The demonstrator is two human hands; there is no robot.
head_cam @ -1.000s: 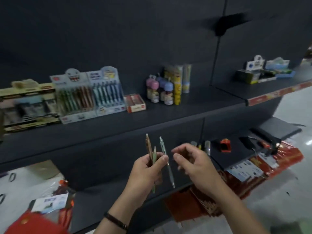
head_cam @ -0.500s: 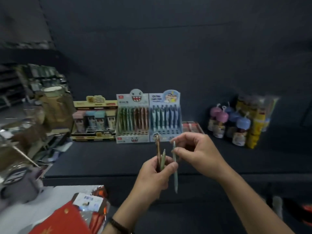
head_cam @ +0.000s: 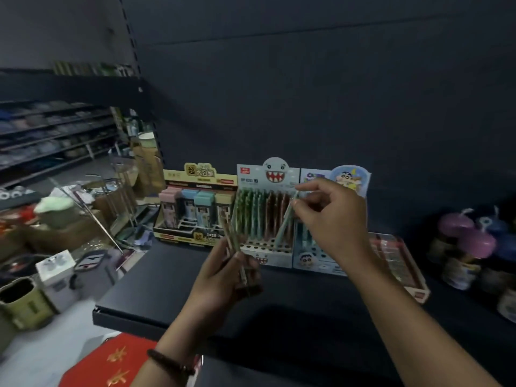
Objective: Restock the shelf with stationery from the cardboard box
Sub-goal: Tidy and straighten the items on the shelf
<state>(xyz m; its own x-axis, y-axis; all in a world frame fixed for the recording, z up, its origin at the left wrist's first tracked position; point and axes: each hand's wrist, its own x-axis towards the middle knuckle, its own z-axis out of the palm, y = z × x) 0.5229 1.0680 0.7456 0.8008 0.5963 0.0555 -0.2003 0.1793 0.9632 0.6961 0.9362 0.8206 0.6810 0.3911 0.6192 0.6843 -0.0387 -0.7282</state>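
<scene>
My right hand (head_cam: 332, 219) pinches a pale green pen (head_cam: 286, 222) by its top, its tip down at the holes of the shark-face pen display (head_cam: 265, 216) on the dark shelf (head_cam: 167, 283). The display holds rows of green, teal and brown pens. My left hand (head_cam: 223, 277) grips two pens (head_cam: 234, 241), one brown and one green, upright just in front of that display. The cardboard box is not in view.
An eraser display (head_cam: 195, 208) stands left of the pen display, a cartoon pen display (head_cam: 329, 247) to its right, then a red-edged box (head_cam: 396, 263) and small round-capped bottles (head_cam: 469, 252). Cluttered goods and a wire rack (head_cam: 120, 196) lie at the left. A red packet (head_cam: 111, 361) sits below.
The view has moved closer to the shelf. My right hand has taken the pale green pen away from my left hand and carried it up to the shark-face display.
</scene>
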